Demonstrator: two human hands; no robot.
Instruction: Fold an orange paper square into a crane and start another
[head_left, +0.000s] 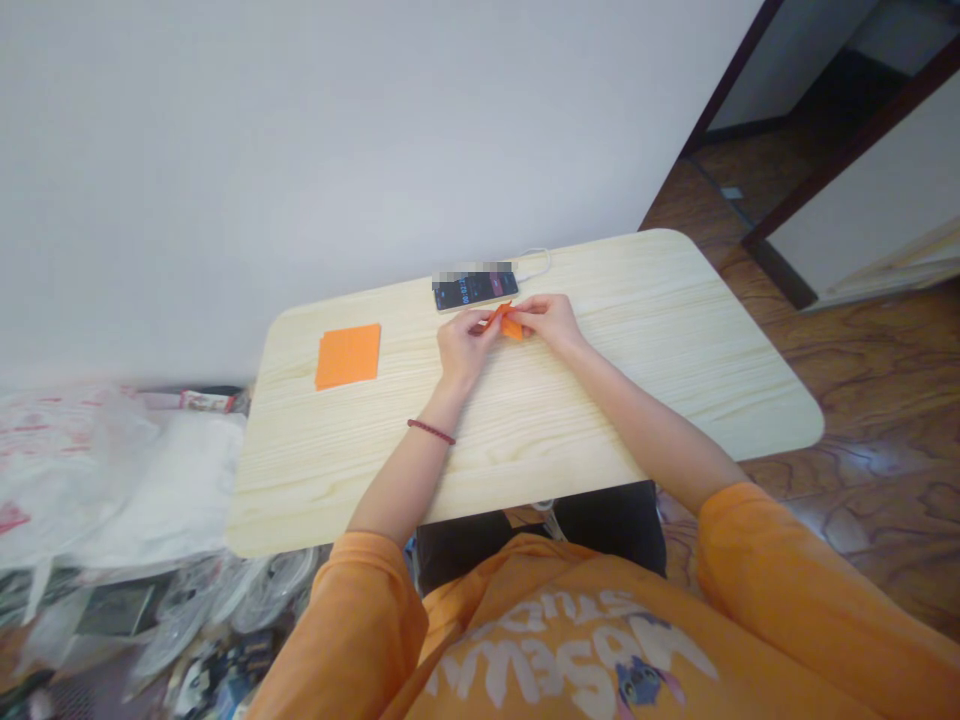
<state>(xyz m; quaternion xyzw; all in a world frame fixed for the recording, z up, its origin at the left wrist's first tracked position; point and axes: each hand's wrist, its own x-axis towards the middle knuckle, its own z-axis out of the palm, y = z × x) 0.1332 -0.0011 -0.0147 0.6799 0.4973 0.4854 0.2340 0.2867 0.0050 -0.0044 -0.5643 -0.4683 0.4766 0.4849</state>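
A small folded piece of orange paper (513, 328) is held between my two hands over the middle of the table. My left hand (463, 346) pinches its left side, thumb and fingers closed on it. From the right, my right hand (551, 318) grips the other side with its fingertips. The fingers cover part of the paper, so its exact folded shape is hard to make out. Left of my hands, a stack of square orange paper sheets (349, 356) lies flat on the table.
Just beyond my hands a phone (474, 289) lies on the pale wooden table (555, 420), with a white cable (541, 262) at its right end. A white wall (337, 130) rises behind the table. Plastic bags (150, 480) and clutter sit at the left.
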